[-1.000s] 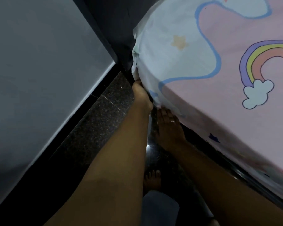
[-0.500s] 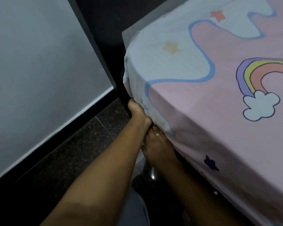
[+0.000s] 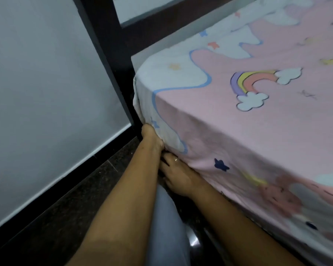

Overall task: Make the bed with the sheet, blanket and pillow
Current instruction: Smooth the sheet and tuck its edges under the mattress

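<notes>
A bed corner is seen from above, as by a camera worn on the head. The sheet [image 3: 238, 131], pink with a rainbow and clouds, is spread flat over the mattress and drawn down over its side. The left hand [image 3: 152, 138] is pressed against the sheet's rounded corner, just beside a dark bedpost [image 3: 112, 73]. Its fingers are buried behind the cloth, so it cannot be told whether they are clenched or grasping the hem. The right hand [image 3: 181, 176] is held just below, close beside the left wrist, with a ring on one finger. Its fingers [image 3: 169, 160] are stretched fairly straight, released and not clenched, their tips slid under the sheet's lower edge.

From both sets of fingers the sheet lies above and to the right, and its hem runs lengthwise along the bed's side, away to the right of the right-hand fingers. The corner is nearer the left hand and the long side run is nearer the right. The step in hand is judged to be the tucking of this corner. No blanket or pillow is in view. To the left of the fingers a grey wall [image 3: 37, 93] and a dark floor [image 3: 75, 198] are seen
</notes>
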The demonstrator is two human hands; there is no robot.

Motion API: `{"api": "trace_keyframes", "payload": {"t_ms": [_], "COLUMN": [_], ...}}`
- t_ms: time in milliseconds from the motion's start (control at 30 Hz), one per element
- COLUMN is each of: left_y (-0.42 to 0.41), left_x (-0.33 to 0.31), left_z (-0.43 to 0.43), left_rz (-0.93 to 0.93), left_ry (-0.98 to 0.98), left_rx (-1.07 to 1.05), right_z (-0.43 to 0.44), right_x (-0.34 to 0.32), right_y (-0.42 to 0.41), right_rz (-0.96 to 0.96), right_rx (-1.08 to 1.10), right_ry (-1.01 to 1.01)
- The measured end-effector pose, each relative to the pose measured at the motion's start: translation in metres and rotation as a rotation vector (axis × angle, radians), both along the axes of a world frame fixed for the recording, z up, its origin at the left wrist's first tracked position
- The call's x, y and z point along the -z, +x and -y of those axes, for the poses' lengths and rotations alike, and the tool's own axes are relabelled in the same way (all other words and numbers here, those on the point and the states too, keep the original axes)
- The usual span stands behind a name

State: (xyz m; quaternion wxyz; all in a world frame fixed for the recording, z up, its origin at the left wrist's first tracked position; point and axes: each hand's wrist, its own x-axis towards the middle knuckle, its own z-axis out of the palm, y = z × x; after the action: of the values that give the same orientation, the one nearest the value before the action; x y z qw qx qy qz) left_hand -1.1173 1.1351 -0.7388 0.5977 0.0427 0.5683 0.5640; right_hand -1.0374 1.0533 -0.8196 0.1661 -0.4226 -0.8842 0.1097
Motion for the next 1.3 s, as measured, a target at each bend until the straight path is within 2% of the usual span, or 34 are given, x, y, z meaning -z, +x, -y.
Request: {"api": "trace_keyframes", "payload": {"t_ms": [133, 200, 267, 333, 400, 467, 567, 633, 667, 733, 833, 900, 1067, 1200, 1233, 1267, 1300], "left_y": [0.002, 0.003, 0.002, 0.010, 0.024, 0.037, 0.068, 0.101, 0.117, 0.139, 0.156, 0.182, 0.269, 0.315, 0.322, 0.327, 0.333], "left_x": [-0.001, -0.013, -0.035, -0.077, -0.125, -0.162, -0.179, -0.154, -0.139, -0.117, -0.121, -0.122, -0.113, -0.104, -0.105, -0.110, -0.116], "left_z": [0.007, 0.014, 0.017, 0.024, 0.026, 0.003, -0.035, -0.032, -0.023, -0.002, 0.005, 0.018, 0.057, 0.081, 0.084, 0.087, 0.087], "left_rz": [0.009, -0.089, -0.313, -0.663, -0.983, -1.212, -1.476, -1.609, -1.710, -1.872, -1.902, -1.927, -1.862, -1.841, -1.795, -1.667, -1.425], "left_ry": [0.105, 0.230, 0.460, 0.768, 1.090, 1.175, 0.839, 0.684, 0.653, 0.535, 0.259, 0.232, 0.548, 0.795, 0.869, 0.932, 0.956], "left_rx": [-0.034, -0.087, -0.227, -0.366, -0.339, -0.095, 0.517, 0.883, 1.016, 1.136, 1.173, 1.241, 1.508, 1.667, 1.713, 1.763, 1.788], "right_z": [0.019, 0.027, 0.032, 0.028, 0.015, -0.008, -0.045, -0.052, -0.048, -0.034, -0.014, 0.007, 0.076, 0.135, 0.143, 0.145, 0.141], "right_x": [-0.066, -0.117, -0.168, -0.210, -0.242, -0.262, -0.268, -0.245, -0.227, -0.197, -0.186, -0.186, -0.176, -0.173, -0.174, -0.176, -0.180], "right_y": [0.009, 0.015, 0.022, 0.028, 0.041, 0.065, 0.111, 0.129, 0.134, 0.145, 0.179, 0.216, 0.318, 0.380, 0.389, 0.394, 0.397], "right_rz": [0.105, 0.158, 0.084, -0.073, -0.153, -0.147, -0.064, 0.051, 0.093, 0.095, 0.103, 0.137, 0.203, 0.206, 0.201, 0.206, 0.225], "right_rx": [0.067, 0.110, 0.184, 0.307, 0.420, 0.525, 0.720, 0.788, 0.799, 0.812, 0.875, 0.959, 1.218, 1.526, 1.620, 1.704, 1.758], "right_ry": [-0.113, -0.056, 0.009, 0.054, 0.131, 0.140, -0.006, -0.092, -0.136, -0.194, -0.244, -0.309, -0.318, -0.352, -0.379, -0.401, -0.405]}}
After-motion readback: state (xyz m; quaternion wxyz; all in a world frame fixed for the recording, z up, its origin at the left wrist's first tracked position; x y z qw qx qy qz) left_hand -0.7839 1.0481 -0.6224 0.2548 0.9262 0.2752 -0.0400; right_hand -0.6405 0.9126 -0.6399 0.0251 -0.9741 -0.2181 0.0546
